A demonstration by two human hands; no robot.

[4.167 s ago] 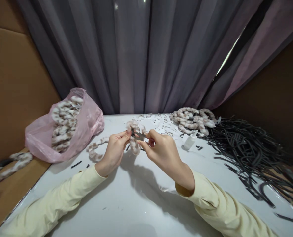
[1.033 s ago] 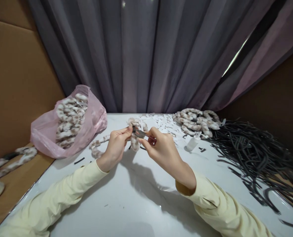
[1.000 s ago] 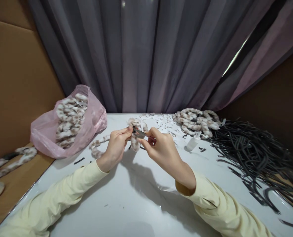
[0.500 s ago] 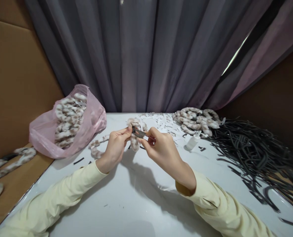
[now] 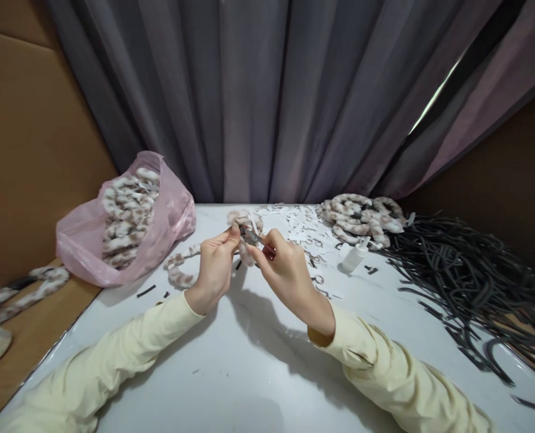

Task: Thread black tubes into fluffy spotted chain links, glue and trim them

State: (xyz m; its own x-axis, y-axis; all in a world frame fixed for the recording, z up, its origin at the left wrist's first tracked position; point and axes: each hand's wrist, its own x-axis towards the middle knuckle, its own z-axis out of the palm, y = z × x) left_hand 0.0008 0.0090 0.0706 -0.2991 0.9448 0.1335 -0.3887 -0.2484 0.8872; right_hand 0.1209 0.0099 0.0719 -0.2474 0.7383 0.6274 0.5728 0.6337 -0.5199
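Observation:
My left hand (image 5: 215,262) is closed, pinching a brown-and-white furry strap (image 5: 246,255) between thumb and fingers above the table. In my right hand (image 5: 287,268) is a pair of pliers (image 5: 252,237) with dark jaws and reddish handles. The jaws meet the strap's end beside my left thumb; whatever small part they grip there is too small to make out. Behind my left hand, a curved furry length (image 5: 177,272) lies on the white table, and I cannot tell if it joins the held strap.
A pink plastic bag (image 5: 177,207) of furry straps stands left. Small metal clasps (image 5: 318,279) and paper bits lie at the back middle. To the right are a white bottle (image 5: 353,258), a furry strap pile (image 5: 362,216) and a heap of black cords (image 5: 461,282). Curtains (image 5: 258,108) hang behind.
My right hand has turned and shifted slightly left, showing the pliers' reddish handles. The strap's hanging part has swung a little. Metal clasps behind my right hand have come into view.

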